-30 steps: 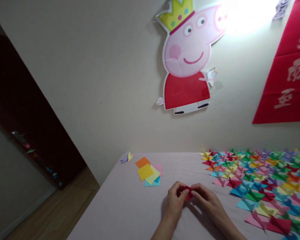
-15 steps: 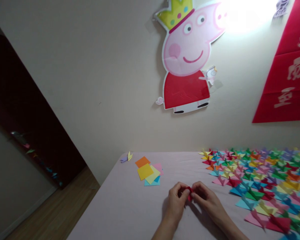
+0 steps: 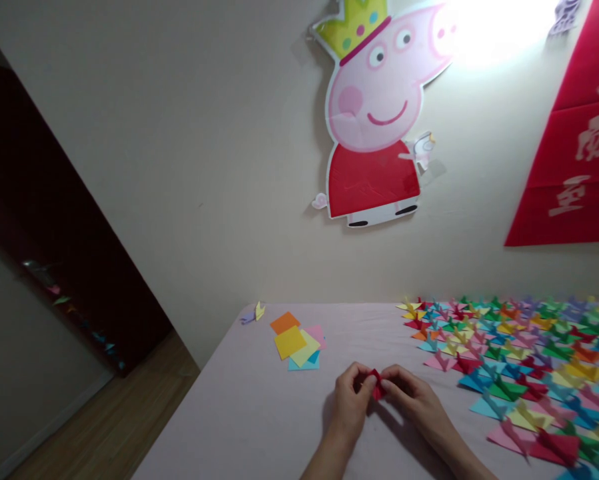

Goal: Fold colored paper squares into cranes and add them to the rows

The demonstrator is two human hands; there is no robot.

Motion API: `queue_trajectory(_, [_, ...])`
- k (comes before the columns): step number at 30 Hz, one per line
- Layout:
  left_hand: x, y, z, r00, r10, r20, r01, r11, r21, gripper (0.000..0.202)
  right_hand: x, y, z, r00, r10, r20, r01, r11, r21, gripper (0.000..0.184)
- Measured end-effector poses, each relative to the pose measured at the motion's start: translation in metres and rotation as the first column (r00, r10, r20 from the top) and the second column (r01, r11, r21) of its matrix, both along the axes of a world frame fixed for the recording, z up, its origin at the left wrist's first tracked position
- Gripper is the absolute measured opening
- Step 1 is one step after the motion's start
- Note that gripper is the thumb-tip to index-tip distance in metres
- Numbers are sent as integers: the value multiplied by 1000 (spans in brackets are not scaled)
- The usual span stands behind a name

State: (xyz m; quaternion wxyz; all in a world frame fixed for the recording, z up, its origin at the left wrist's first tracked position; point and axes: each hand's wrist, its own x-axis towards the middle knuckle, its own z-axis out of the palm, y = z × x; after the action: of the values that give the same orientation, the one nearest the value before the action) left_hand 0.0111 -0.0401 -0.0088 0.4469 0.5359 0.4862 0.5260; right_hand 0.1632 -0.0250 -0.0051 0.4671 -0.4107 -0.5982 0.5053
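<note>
Head view: a red paper fold point(image 3: 376, 385) is being pinched by the left hand point(image 3: 350, 400) and right hand point(image 3: 413, 400).
Paper figures point(image 3: 519, 363) right of the fold could be scattered by a slipping forearm.

1. The far side is closed by a cream wall point(image 3: 204, 167), on which a cartoon pig cut-out point(image 3: 374, 133) is stuck.
2. A red banner point(image 3: 574, 147) is hung at far right, beside a bright glare point(image 3: 494, 27).
3. A dark opening point(image 3: 39, 220) is seen at left, with wooden floor point(image 3: 109, 427) below.
4. The bench point(image 3: 249, 413) is covered in pale cloth.
</note>
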Motion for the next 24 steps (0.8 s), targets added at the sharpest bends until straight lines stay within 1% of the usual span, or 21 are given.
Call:
queue_trajectory(4, [-1,-1,0,999,-18,-36,18,1000,-3,20,0,1,-4,1000,-9,-1,9,1000,-5,34])
queue_trajectory(7, [-1,-4,5,995,-24,-94,24,1000,-5,17,1,2,-4,1000,-13,14,13,1000,3,35])
queue_trajectory(11, [-2,-7,11,977,21,-211,3,994,110,8,0,0,-1,999,-4,39,3,1000,27,36])
queue_trajectory(14, [-2,-5,10,967,64,-246,-21,985,172,6,-2,-2,2,996,17,85,-23,998,61,36])
queue_trajectory(17, [-3,-2,6,967,90,-239,-40,978,207,14,-5,-3,2,993,19,120,-33,993,115,34])
queue_trajectory(20, [-3,-1,5,979,69,-189,-29,977,210,23,-5,-3,1,990,-9,143,-14,987,157,31])
queue_trajectory(22, [-3,-2,7,989,47,-138,-20,982,186,27,-4,-2,0,989,-33,144,8,986,168,29])
queue_trajectory(24, [-2,-4,7,998,14,-68,-7,994,112,26,-2,-1,0,991,-62,121,40,984,175,29])
